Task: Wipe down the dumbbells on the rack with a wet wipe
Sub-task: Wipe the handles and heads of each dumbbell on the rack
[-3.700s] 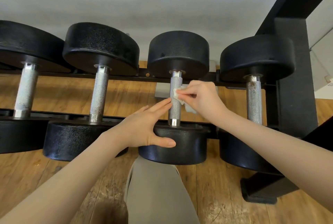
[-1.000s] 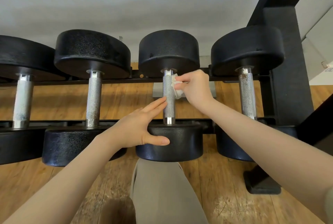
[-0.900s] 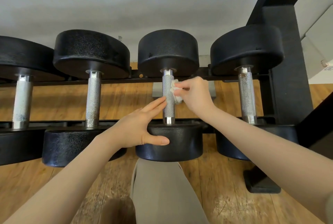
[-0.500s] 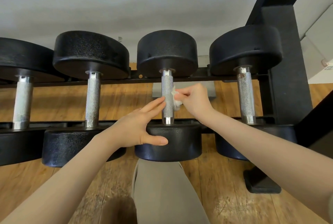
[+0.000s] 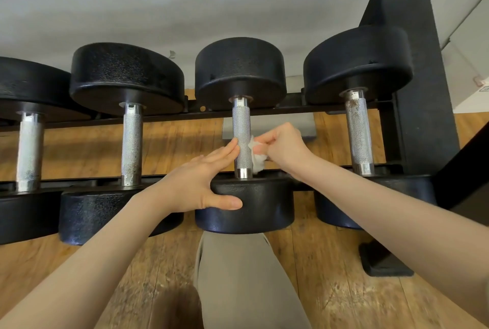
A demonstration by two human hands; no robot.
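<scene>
While the right hand (image 5: pixel 284 147) pinches the wipe (image 5: pixel 255 156) against the lower right side of the third dumbbell's handle (image 5: pixel 242 141), the left hand (image 5: pixel 195 183) lies flat and unclenched, fingers touching that handle, thumb on the near head (image 5: pixel 254 204). Four dumbbells sit side by side on the rack (image 5: pixel 418 106). The job looks partway through: this handle is being rubbed near its bottom. Whether the other dumbbells or any heads are already cleaned I cannot tell; the rightmost handle (image 5: pixel 358 127) shows brownish specks near its top.
</scene>
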